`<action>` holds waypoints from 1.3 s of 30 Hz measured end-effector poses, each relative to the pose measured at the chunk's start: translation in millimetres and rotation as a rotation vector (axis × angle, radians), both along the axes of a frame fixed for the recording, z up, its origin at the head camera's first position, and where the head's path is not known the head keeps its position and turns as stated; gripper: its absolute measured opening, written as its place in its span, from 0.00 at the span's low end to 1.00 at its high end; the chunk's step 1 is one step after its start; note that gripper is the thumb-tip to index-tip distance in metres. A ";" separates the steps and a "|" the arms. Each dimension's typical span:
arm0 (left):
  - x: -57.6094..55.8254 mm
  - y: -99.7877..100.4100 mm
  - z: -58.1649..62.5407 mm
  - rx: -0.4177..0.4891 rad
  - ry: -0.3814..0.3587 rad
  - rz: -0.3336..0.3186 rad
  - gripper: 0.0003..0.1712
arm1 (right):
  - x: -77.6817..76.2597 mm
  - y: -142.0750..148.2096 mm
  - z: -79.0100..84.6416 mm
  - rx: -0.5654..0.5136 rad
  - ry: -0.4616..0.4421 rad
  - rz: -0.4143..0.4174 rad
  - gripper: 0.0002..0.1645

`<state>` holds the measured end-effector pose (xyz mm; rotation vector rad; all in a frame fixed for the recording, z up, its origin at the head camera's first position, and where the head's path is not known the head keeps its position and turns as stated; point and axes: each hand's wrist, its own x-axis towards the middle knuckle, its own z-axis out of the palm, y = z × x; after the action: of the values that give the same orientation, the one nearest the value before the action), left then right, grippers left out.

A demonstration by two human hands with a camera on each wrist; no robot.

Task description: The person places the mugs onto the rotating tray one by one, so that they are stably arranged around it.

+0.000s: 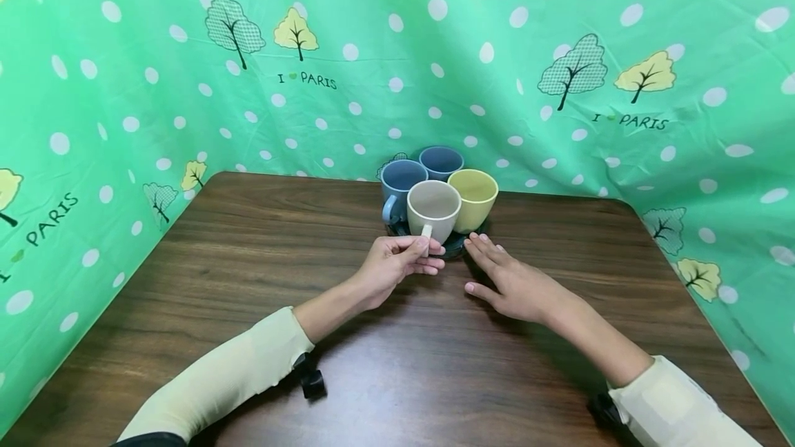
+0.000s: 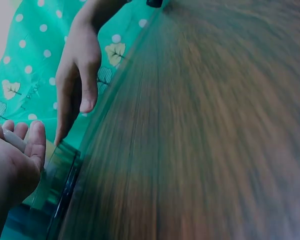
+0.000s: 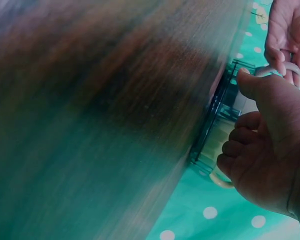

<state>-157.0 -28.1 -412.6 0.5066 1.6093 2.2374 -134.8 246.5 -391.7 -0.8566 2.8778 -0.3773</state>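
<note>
My left hand (image 1: 397, 264) pinches the handle of a whitish mug (image 1: 433, 207) between thumb and fingers. The mug is upright at the front of a group on a dark, glassy tray (image 1: 455, 247). Behind it stand a blue mug (image 1: 397, 181) with its handle toward the front left, a second blue mug (image 1: 442, 161) farther back, and a yellow mug (image 1: 475, 199) on the right. My right hand (image 1: 518, 285) is held out with extended fingers, its fingertips right at the tray's front right edge. In the right wrist view the yellow mug's handle (image 3: 221, 181) shows below the fingers.
The dark wooden table (image 1: 279, 240) extends toward me and to both sides. A green dotted cloth (image 1: 348, 88) with printed trees hangs behind the table's far edge and along its sides. The tray stands near that far edge.
</note>
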 end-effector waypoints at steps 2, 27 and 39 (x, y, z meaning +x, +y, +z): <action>1.1 3.7 0.6 0.012 -0.019 0.000 0.22 | -0.1 -0.1 -0.1 0.001 0.000 -0.002 0.48; 11.1 51.9 -1.0 -0.070 -0.110 0.222 0.20 | 1.8 1.1 -3.1 -0.023 0.017 0.017 0.49; 11.9 73.5 -1.3 -0.066 -0.157 0.343 0.18 | 2.1 0.4 -3.0 -0.074 0.000 -0.010 0.53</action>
<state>-145.2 45.4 -413.9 0.0341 1.7895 2.3802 -132.6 246.9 -394.7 -0.8543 2.8851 -0.4874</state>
